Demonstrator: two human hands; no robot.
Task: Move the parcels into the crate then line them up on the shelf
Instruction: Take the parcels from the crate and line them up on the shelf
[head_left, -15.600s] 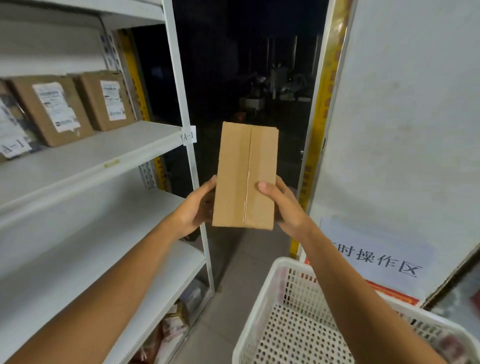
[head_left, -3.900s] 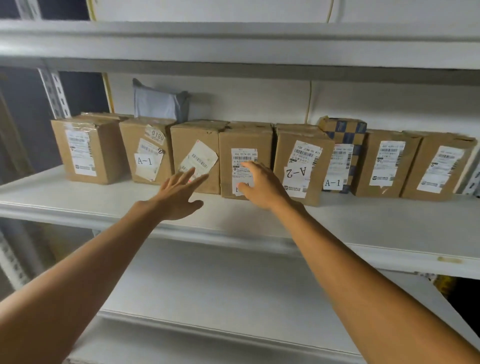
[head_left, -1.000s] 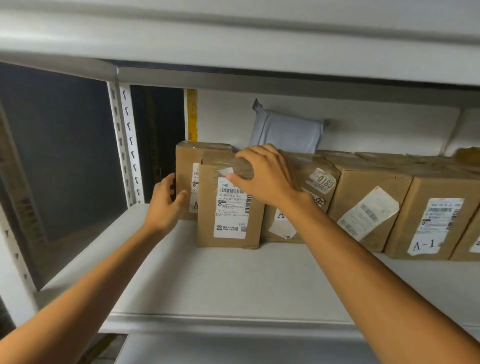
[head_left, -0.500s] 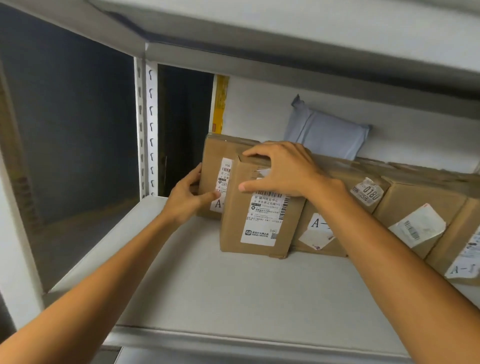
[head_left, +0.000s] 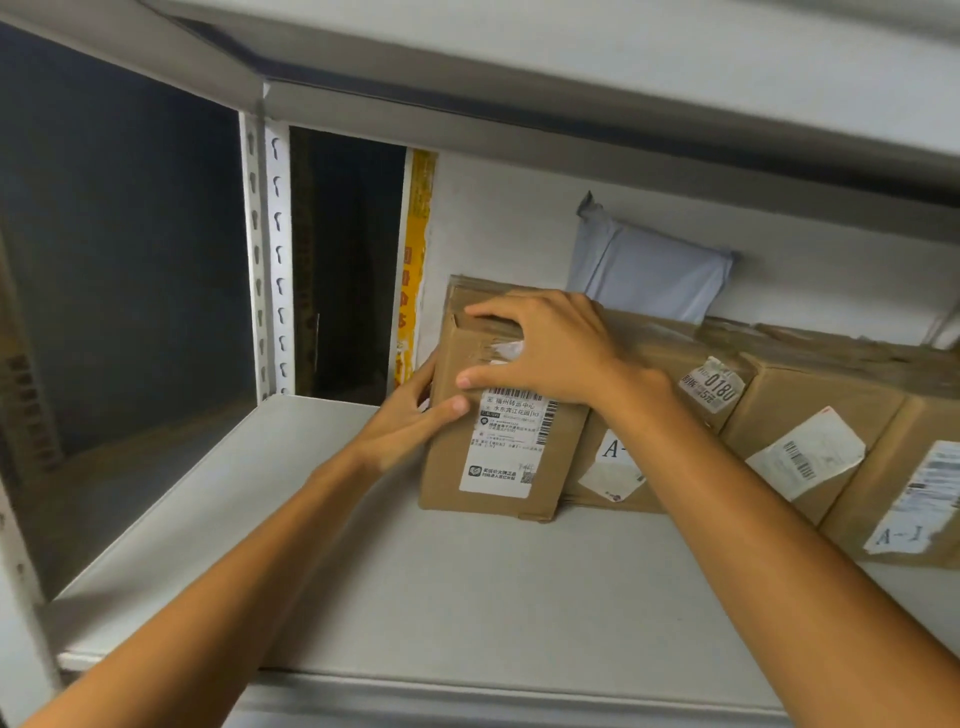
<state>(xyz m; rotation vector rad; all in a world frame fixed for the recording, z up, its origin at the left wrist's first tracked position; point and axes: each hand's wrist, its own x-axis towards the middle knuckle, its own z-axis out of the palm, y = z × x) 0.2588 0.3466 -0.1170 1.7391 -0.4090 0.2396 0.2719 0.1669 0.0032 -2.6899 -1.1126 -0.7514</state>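
The parcel (head_left: 498, 431) stands on its short end on the shelf (head_left: 415, 587). Its long axis goes up and down, and its broad face with the white label points toward the person, the barcode at the top of the label.

The right grip (head_left: 550, 348) comes from above. Its fingers are curled over the top front edge of the parcel and its thumb presses on the front face just over the label, so it is clamped on the parcel. The left grip (head_left: 410, 415) is at the left side of the parcel, just under the right grip. Its thumb lies across the front face and its fingers go round the left side, where they are hidden, so it also holds the parcel. Both forearms reach forward over the shelf.

Behind the two grips, a second parcel (head_left: 467, 296) stands just behind the held one. To the right of the right grip, a row of parcels (head_left: 800, 415) stands side by side on the same shelf, labels to the front. Behind this row, a grey mailer bag (head_left: 649, 275) leans on the wall. To the left of the left grip are a yellow strip (head_left: 415, 249) and a white upright post (head_left: 265, 260).
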